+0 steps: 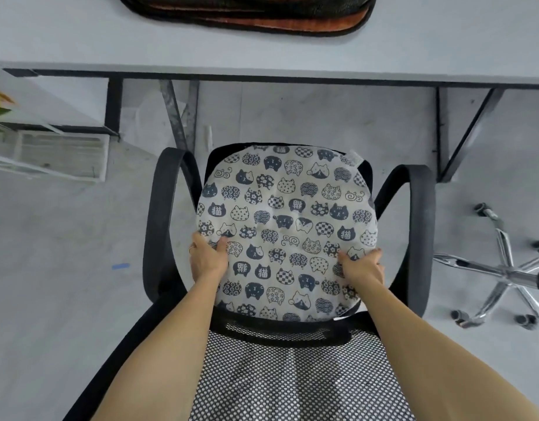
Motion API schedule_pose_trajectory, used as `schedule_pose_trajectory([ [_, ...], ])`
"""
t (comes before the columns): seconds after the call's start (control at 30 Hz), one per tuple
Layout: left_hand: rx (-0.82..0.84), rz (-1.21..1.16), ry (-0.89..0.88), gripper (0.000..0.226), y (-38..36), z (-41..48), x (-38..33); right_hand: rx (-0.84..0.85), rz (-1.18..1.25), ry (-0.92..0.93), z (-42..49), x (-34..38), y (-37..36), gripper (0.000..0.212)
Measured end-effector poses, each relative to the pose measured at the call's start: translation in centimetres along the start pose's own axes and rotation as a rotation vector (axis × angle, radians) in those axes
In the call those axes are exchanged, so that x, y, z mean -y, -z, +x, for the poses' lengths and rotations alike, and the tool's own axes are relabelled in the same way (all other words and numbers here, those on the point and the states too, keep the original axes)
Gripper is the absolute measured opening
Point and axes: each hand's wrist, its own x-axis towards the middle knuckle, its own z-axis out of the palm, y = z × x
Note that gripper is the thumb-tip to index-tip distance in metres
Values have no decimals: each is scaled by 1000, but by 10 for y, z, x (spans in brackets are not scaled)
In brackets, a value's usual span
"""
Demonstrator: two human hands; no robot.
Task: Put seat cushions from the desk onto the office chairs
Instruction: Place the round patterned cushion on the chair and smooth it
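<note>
A round white seat cushion (288, 220) printed with dark blue cat faces lies on the seat of a black office chair (420, 214) with a mesh back, just in front of the desk. My left hand (206, 258) grips the cushion's left near edge, thumb on top. My right hand (364, 265) grips its right near edge the same way. Both arms reach over the chair's backrest. On the grey desk (110, 34), at the top, lies a stack of orange cushions with black borders (262, 13), partly cut off by the frame.
A second chair's chrome star base with casters (502, 268) stands on the floor at the right. A white shelf unit (49, 156) with a plant sits at the left. The desk's black legs (113, 104) flank the chair. A blue tape mark (121, 266) is on the floor.
</note>
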Motion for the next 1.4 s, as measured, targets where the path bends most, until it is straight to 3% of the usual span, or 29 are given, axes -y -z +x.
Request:
schedule_pose_trajectory([
  [0.27, 5, 7, 28, 65, 0, 9, 10, -20, 110, -2, 6, -5, -14, 80],
  [0.57, -45, 53, -13, 55, -9, 13, 0, -60, 152, 47, 14, 0, -23, 77],
  [0.77, 8, 82, 22, 55, 0, 8, 2, -82, 157, 103, 17, 6, -22, 72],
  [1.27, 87, 156, 50, 73, -4, 15, 3, -45, 76, 103, 23, 1, -13, 81],
  [1.4, 69, 200, 27, 78, 9, 4, 0, -155, -59, 141, -4, 6, -6, 85],
])
